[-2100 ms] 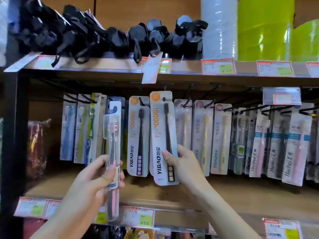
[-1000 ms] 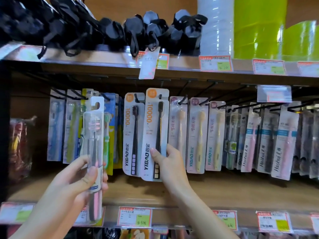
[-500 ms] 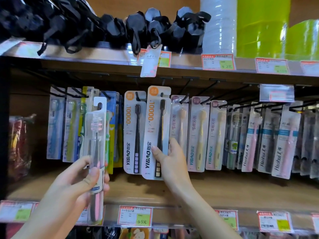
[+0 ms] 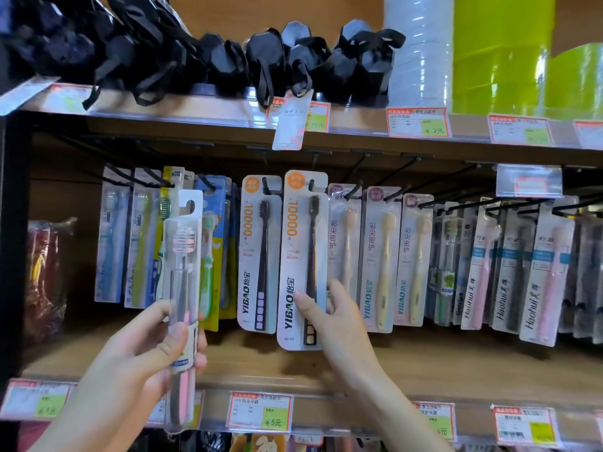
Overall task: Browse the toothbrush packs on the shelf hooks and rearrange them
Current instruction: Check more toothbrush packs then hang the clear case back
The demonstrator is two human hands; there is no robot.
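- The right hand pinches a white pack printed "YIBAO" and "10000", black brush inside, its top at a hook under the upper shelf.
- Just beside it on the left hangs a matching YIBAO pack.
- The left hand grips a clear pack upright, off the hooks, pink and dark brushes inside.
- Toward the shelf's right end hang "Haohui" packs.
- A lower-rail price tag reads "¥5元".

- YIBAO pack: white card, orange print, black brush
- Clear pack: pink and black brushes
- Tubs: lime green
- Price tags: red-edged, green patch
- Pouches: black
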